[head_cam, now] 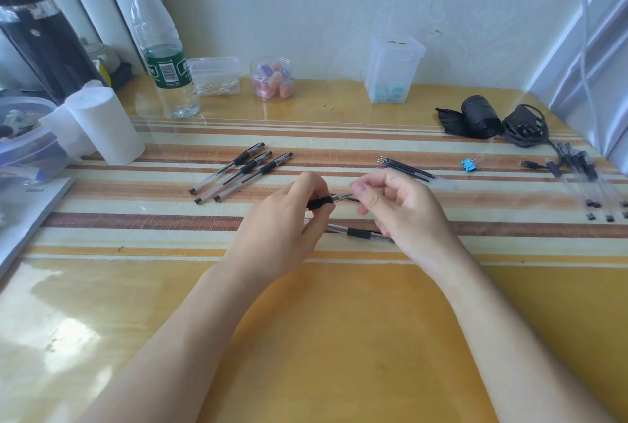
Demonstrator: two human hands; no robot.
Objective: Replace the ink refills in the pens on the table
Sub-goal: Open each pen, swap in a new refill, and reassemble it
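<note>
Job looks about mid-way, I think. Left hand (282,222) grips one pen (320,202) by its black rubber part, just above the worktop (339,320). Right hand (394,208) has its fingers curled & pinches the pointy tip end of that same pen. So the tip is prob. being screwed off or on; can't tell which. A second pen (360,234) lies flat on the worktop, right under the hands. Spare refills (407,169) lie in a small bunch, further back & to the right, nobody touching them. Three pens (243,171) lie side by side on the left. More pens (584,184) lie far right. Which pile is done & which is still to do, can't tell.
</note>
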